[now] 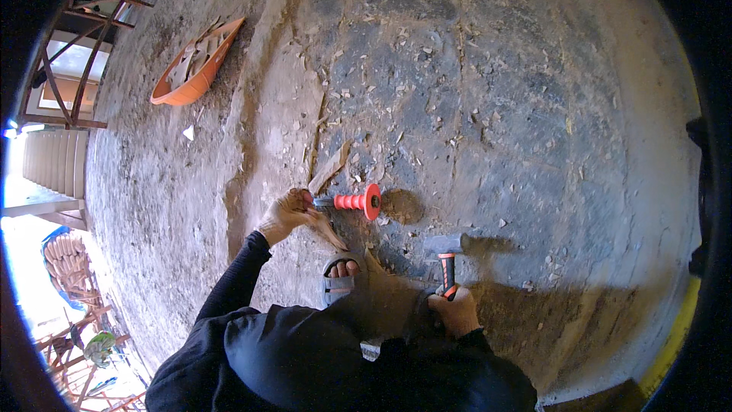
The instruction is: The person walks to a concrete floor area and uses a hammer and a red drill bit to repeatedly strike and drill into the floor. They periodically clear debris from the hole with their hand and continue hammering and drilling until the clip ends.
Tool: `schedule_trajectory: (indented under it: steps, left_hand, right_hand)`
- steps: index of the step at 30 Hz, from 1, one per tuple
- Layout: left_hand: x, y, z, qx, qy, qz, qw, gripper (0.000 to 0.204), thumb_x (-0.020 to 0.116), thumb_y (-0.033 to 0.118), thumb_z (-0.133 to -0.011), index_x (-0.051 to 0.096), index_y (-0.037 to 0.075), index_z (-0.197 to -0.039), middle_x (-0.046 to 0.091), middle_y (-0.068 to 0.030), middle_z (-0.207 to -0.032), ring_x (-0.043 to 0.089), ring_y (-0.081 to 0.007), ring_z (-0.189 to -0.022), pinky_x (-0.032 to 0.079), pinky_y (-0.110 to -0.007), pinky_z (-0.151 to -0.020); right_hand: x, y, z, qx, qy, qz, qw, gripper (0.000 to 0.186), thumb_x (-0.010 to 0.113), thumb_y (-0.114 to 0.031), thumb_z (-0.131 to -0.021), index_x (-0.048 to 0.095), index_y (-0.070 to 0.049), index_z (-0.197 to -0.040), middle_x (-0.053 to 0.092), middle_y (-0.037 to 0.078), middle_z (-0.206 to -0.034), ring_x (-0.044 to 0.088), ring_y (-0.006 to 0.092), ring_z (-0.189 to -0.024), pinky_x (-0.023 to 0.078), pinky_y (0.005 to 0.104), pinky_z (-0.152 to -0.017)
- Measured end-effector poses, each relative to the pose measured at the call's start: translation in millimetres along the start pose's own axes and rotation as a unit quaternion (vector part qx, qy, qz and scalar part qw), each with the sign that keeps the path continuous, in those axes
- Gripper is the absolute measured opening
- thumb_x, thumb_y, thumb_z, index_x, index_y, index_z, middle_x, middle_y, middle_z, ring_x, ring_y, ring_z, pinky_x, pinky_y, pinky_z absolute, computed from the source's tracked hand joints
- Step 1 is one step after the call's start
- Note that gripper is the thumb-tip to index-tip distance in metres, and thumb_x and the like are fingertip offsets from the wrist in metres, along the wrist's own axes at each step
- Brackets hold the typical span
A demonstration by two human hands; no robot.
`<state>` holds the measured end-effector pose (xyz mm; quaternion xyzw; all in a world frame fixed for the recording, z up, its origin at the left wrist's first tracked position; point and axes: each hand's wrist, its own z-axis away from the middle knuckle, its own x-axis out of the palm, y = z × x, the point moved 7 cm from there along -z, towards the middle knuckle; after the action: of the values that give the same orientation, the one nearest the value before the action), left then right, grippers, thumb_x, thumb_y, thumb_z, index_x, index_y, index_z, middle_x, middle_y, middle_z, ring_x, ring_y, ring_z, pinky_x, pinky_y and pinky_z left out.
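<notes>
My left hand (287,215) is closed around the grey blade end of a chisel (351,201). The chisel has a red ribbed grip and a round red guard, which points right; a round shadow falls on the floor beside it. Flat brown broken pieces (329,169) lie around that hand, one just beyond it and one close below. In my right hand (456,313) is a hammer (447,265), gripped by its orange-and-black handle. Its grey head points away from me, above the floor. Some fingers of both hands are hidden.
My sandaled foot (340,275) stands between the hands. Small chips are scattered over the rough grey floor (518,145). An orange basin (197,84) holding flat broken pieces sits far left. Beyond it, a brown metal frame (76,61) stands at the left edge.
</notes>
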<state>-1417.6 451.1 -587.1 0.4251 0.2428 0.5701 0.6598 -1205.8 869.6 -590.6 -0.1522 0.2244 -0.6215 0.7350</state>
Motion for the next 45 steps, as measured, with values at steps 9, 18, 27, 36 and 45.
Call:
schedule_trajectory:
  steps: [9, 18, 27, 36, 45]
  left_hand:
    - [-33, 42, -37, 0.007, 0.157, 0.002, 0.988, 0.018, 0.075, 0.023, -0.098, 0.072, 0.015, -0.115, 0.074, 0.0022, -0.101, 0.068, -0.0066, -0.089, 0.053, -0.026, -0.077]
    - [20, 68, -29, 0.138, 0.224, -0.614, 0.744, 0.063, 0.093, 0.053, -0.066, 0.077, 0.02, -0.118, 0.07, -0.0109, -0.111, 0.071, -0.0342, -0.099, 0.057, -0.043, -0.086]
    - [30, 63, -44, 0.107, 0.197, -0.607, 0.762, 0.052, 0.093, 0.045, -0.065, 0.078, 0.017, -0.106, 0.072, -0.0091, -0.108, 0.068, -0.0355, -0.103, 0.055, -0.046, -0.09]
    - [-18, 5, -73, 0.026, 0.115, -0.045, 0.992, 0.039, 0.084, 0.01, -0.087, 0.068, -0.002, -0.12, 0.077, -0.0063, -0.107, 0.072, -0.0183, -0.098, 0.058, -0.034, -0.09]
    - [-256, 183, -78, 0.246, 0.28, 0.061, 0.926, 0.017, 0.06, 0.024, -0.106, 0.068, 0.011, -0.113, 0.068, -0.0039, -0.104, 0.066, -0.0136, -0.089, 0.051, -0.025, -0.061]
  right_hand:
    - [1, 5, -4, -0.04, 0.015, -0.019, 0.999, 0.017, 0.077, -0.015, -0.084, 0.066, -0.003, -0.086, 0.063, 0.002, -0.07, 0.061, 0.0153, -0.055, 0.052, 0.0337, -0.051]
    - [-1, 16, -10, -0.019, -0.005, -0.002, 1.0, 0.033, 0.084, -0.029, -0.079, 0.063, -0.005, -0.088, 0.064, 0.003, -0.076, 0.062, 0.0161, -0.067, 0.053, 0.0361, -0.062]
    - [-1, 22, -13, -0.028, 0.017, -0.024, 0.999, 0.023, 0.081, -0.016, -0.082, 0.062, -0.005, -0.088, 0.062, 0.001, -0.074, 0.061, 0.0132, -0.063, 0.052, 0.0331, -0.055]
    - [-6, 19, -9, -0.042, 0.005, -0.024, 0.999, 0.034, 0.089, -0.027, -0.079, 0.066, -0.004, -0.089, 0.067, 0.005, -0.074, 0.064, 0.0166, -0.061, 0.051, 0.0358, -0.056]
    - [-3, 23, -21, -0.049, -0.007, 0.045, 0.998, 0.028, 0.081, -0.028, -0.08, 0.063, -0.006, -0.077, 0.063, 0.001, -0.067, 0.062, 0.0147, -0.06, 0.048, 0.0357, -0.054]
